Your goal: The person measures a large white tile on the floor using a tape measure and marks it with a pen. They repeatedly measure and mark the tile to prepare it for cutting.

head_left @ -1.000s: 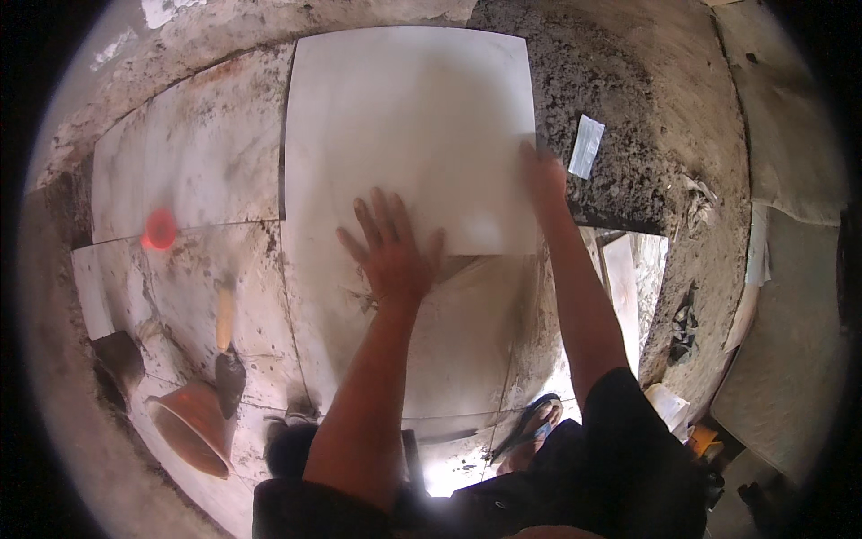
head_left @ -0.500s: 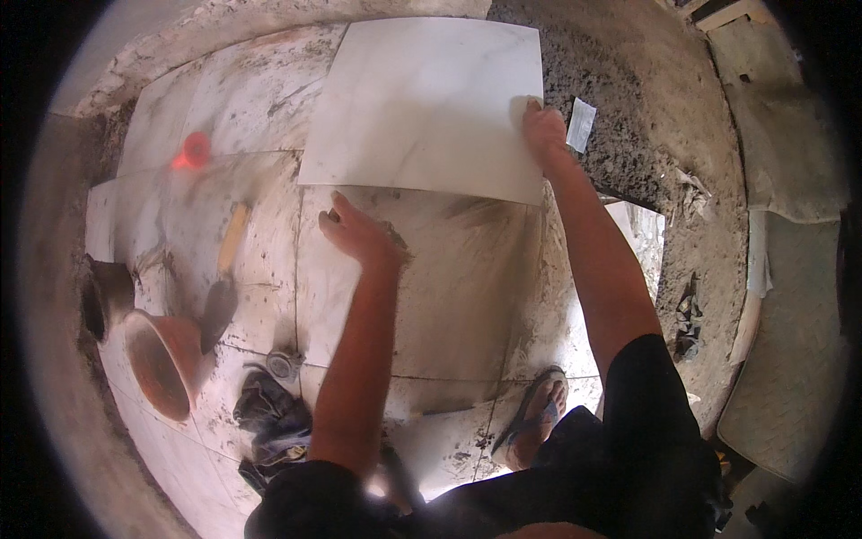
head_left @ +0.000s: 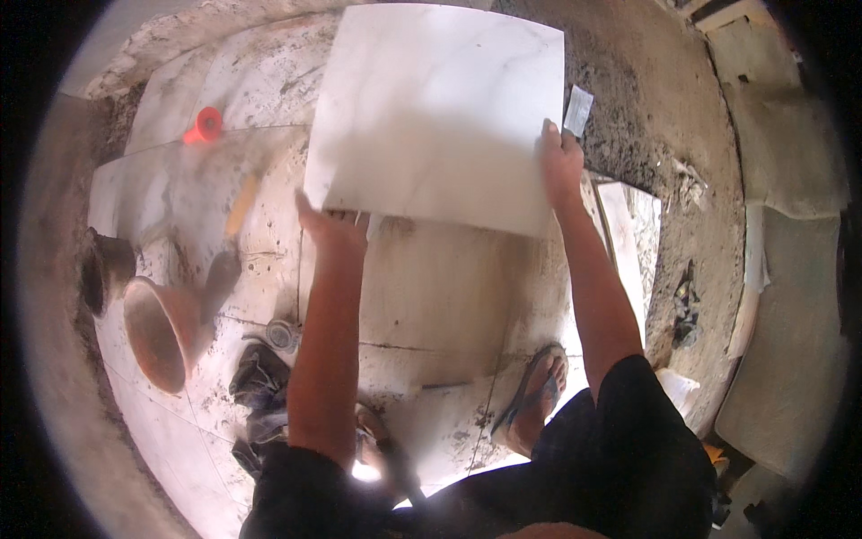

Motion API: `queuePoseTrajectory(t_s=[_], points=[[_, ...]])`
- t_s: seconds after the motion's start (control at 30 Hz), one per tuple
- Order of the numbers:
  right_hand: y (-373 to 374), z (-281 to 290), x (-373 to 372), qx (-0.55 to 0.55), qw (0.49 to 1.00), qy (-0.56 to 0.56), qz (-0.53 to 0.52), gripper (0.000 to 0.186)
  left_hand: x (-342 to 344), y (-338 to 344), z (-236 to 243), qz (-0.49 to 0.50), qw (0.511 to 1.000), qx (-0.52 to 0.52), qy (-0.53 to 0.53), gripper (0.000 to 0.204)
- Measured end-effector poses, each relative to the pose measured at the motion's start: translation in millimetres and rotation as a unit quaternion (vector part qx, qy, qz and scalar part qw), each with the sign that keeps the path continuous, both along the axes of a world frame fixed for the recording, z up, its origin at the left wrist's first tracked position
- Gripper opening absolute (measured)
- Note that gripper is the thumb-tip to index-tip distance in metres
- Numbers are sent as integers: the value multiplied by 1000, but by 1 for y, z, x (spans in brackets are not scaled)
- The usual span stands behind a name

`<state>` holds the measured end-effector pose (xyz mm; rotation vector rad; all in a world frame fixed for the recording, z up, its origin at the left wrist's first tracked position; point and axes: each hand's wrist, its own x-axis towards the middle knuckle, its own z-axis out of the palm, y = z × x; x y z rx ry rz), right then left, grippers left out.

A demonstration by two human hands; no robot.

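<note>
A large white veined tile is held between my hands over the dirty tiled floor. My left hand grips its lower left edge, with some fingers hidden underneath. My right hand grasps the right edge low down. Beside that edge, a pale strip lies on dark, rough mortar. A red cup lies left of the tile. Below it is a trowel with a wooden handle and a dark, blurred blade.
An orange-brown bowl and a dark container are at the left. A dark cloth bundle and a round metal drain lie by my legs. My sandalled foot is below. Debris and grey boards line the right.
My left hand has left the tile's face, where it lay spread, and now grips the lower edge. The tile appears lifted and shifted, and the camera's view has moved too.
</note>
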<state>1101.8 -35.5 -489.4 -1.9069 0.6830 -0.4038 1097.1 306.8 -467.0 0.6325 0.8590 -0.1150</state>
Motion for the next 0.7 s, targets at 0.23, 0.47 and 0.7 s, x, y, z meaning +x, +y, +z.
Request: queuePoseTrajectory(t_s=[0.23,0.47,0.7], points=[[15,-15,-123,39,999,34,-12,53,-128,11,-10,19,995,83,44,78],[48,-28,-182,-111,992,58,3,48,-182,43,-42,80,985,111,103,78],[56,-44,-205,-28,988,151,-3,48,-192,41,-9,63,969,180,158,78]])
